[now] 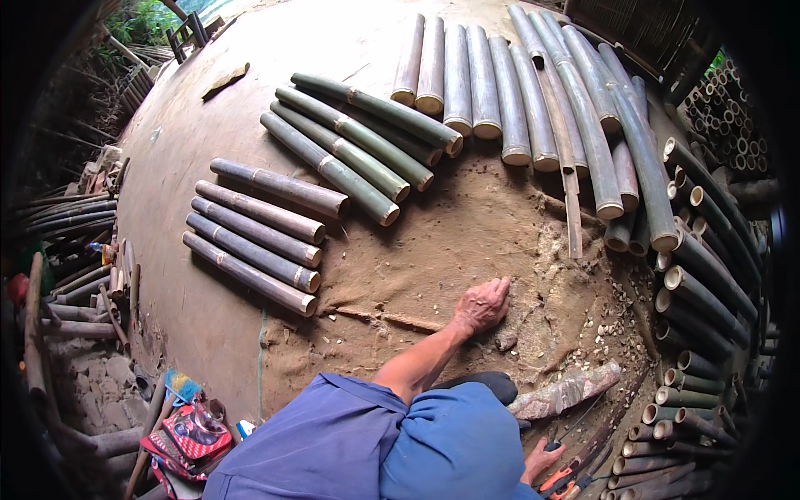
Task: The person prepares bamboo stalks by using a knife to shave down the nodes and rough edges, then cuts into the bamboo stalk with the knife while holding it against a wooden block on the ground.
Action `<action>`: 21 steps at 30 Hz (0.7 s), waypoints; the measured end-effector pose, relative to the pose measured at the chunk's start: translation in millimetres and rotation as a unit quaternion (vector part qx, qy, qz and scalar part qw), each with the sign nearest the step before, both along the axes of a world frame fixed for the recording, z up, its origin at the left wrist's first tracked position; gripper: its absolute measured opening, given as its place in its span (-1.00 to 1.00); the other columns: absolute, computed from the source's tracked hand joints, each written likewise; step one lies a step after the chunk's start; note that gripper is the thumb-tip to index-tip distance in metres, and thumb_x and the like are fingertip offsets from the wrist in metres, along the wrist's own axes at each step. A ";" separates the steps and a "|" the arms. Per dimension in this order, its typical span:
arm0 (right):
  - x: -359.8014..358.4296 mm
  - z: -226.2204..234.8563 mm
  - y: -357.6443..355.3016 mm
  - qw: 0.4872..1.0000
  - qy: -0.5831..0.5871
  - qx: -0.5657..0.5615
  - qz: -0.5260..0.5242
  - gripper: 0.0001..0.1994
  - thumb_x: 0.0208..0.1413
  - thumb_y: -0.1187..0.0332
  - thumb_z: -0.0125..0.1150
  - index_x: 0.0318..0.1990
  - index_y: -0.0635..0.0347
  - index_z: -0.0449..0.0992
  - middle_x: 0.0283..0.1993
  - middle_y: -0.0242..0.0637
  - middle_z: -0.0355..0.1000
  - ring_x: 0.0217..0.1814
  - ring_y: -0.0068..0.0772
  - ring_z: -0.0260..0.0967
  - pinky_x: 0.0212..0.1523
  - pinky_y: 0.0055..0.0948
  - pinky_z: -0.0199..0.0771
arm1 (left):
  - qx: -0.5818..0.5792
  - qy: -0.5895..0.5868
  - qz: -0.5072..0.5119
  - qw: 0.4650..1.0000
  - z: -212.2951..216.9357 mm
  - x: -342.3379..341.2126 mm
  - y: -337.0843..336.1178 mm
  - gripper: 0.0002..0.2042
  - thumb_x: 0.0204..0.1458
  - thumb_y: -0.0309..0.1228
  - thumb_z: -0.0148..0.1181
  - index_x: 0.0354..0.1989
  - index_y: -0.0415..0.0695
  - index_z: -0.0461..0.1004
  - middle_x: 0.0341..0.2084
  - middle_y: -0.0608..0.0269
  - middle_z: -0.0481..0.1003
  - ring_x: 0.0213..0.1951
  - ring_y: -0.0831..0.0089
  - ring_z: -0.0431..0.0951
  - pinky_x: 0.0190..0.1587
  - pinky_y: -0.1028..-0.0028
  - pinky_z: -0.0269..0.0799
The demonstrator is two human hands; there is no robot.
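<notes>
Head view: left hand (pixel 482 306) flat on dirt floor (pixel 433 242).

The ground (pixel 250 108) is dull earthy brown, with paler sawdust-coloured patches near the left hand (pixel 481 306). The bamboo poles nearest the left (pixel 254 237) are grey-brown with pale ring joints; the next group (pixel 350 146) is mottled green; the upright group (pixel 475 79) is tan to grey-green, all with cream-yellow cut ends. The person's trousers (pixel 392 442) are blue. A red-and-white checked item (pixel 187 433) lies at lower left, and orange-handled tools (pixel 557 479) sit by the right hand (pixel 540 460).
</notes>
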State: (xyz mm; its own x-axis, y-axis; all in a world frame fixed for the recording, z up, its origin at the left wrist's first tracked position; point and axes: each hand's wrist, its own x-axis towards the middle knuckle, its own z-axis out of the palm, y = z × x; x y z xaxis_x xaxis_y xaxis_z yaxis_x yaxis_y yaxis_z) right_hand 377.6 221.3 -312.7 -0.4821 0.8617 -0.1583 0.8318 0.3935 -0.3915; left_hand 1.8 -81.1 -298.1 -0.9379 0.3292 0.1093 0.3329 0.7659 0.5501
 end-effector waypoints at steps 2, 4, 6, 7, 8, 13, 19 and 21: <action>2.5 -2.6 2.1 1.000 0.002 0.008 0.004 -0.24 0.23 0.25 0.35 0.47 0.49 0.19 0.37 0.38 0.33 0.36 0.37 0.36 0.37 0.03 0.37 | 0.006 -0.001 0.001 1.000 -1.2 -0.5 1.2 -0.67 0.29 -0.22 0.18 0.09 -0.14 0.36 -0.24 0.01 0.52 -0.21 0.05 0.65 -0.18 0.15 0.61; 3.6 -2.7 2.8 1.000 0.000 0.014 0.012 -0.23 0.23 0.25 0.35 0.47 0.50 0.17 0.37 0.41 0.32 0.34 0.39 0.39 0.36 0.07 0.40 | 0.012 0.001 0.002 1.000 -2.8 -0.4 1.2 -0.66 0.28 -0.22 0.19 0.09 -0.14 0.36 -0.24 0.01 0.52 -0.21 0.06 0.65 -0.18 0.15 0.61; 3.1 -0.4 2.2 1.000 0.013 -0.014 0.010 -0.23 0.23 0.25 0.35 0.47 0.49 0.17 0.35 0.41 0.33 0.32 0.40 0.39 0.34 0.08 0.40 | 0.018 0.006 0.002 1.000 -4.9 0.4 -0.5 -0.65 0.28 -0.22 0.19 0.10 -0.15 0.36 -0.24 0.01 0.52 -0.22 0.06 0.65 -0.18 0.15 0.61; 4.2 0.2 1.9 0.999 0.020 -0.028 0.008 -0.24 0.23 0.25 0.35 0.47 0.48 0.17 0.35 0.42 0.33 0.32 0.40 0.39 0.34 0.08 0.40 | 0.013 0.003 0.002 1.000 -3.8 0.3 -0.8 -0.65 0.28 -0.22 0.19 0.10 -0.15 0.36 -0.24 0.01 0.52 -0.21 0.06 0.65 -0.18 0.15 0.61; 5.3 -0.2 0.2 1.000 0.022 -0.014 0.012 -0.24 0.22 0.26 0.35 0.46 0.48 0.18 0.33 0.41 0.34 0.31 0.41 0.39 0.33 0.09 0.40 | 0.007 0.000 0.000 1.000 -2.8 0.8 -1.9 -0.64 0.28 -0.22 0.19 0.11 -0.15 0.37 -0.24 0.01 0.53 -0.21 0.05 0.65 -0.18 0.15 0.61; 3.3 1.4 -14.4 0.999 0.036 -0.015 0.019 -0.27 0.20 0.28 0.35 0.42 0.49 0.20 0.27 0.41 0.36 0.24 0.42 0.41 0.27 0.12 0.39 | -0.002 0.013 0.008 1.000 -4.3 2.2 -13.2 -0.62 0.28 -0.20 0.19 0.13 -0.17 0.38 -0.21 0.01 0.54 -0.19 0.05 0.66 -0.16 0.15 0.62; -0.8 6.7 -16.7 0.996 0.082 -0.011 0.022 -0.39 0.12 0.29 0.39 0.27 0.42 0.35 0.10 0.25 0.47 0.14 0.35 0.46 0.17 0.12 0.42 | 0.044 -0.004 0.022 0.999 -5.6 -6.6 1.4 -0.84 0.17 -0.38 0.20 -0.13 -0.10 0.42 -0.28 -0.07 0.54 -0.29 -0.12 0.61 -0.26 -0.02 0.55; -6.5 21.6 -20.9 0.997 0.071 -0.015 -0.013 -0.40 0.10 0.24 0.43 0.23 0.33 0.39 0.08 0.18 0.50 0.12 0.26 0.49 0.13 0.06 0.46 | 0.056 0.006 -0.003 0.998 23.0 -2.7 16.3 -0.93 0.24 -0.41 0.11 -0.18 -0.09 0.43 -0.37 -0.04 0.52 -0.36 -0.11 0.61 -0.34 -0.04 0.54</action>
State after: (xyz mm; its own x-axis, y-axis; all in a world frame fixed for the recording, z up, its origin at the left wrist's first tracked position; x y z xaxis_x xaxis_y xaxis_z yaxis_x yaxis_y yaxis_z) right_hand 371.1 200.4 -291.1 -0.4782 0.8705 -0.1166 0.7774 0.3578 -0.5173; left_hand -0.9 -64.8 -275.1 -0.9344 0.3194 0.1575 0.3444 0.6975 0.6284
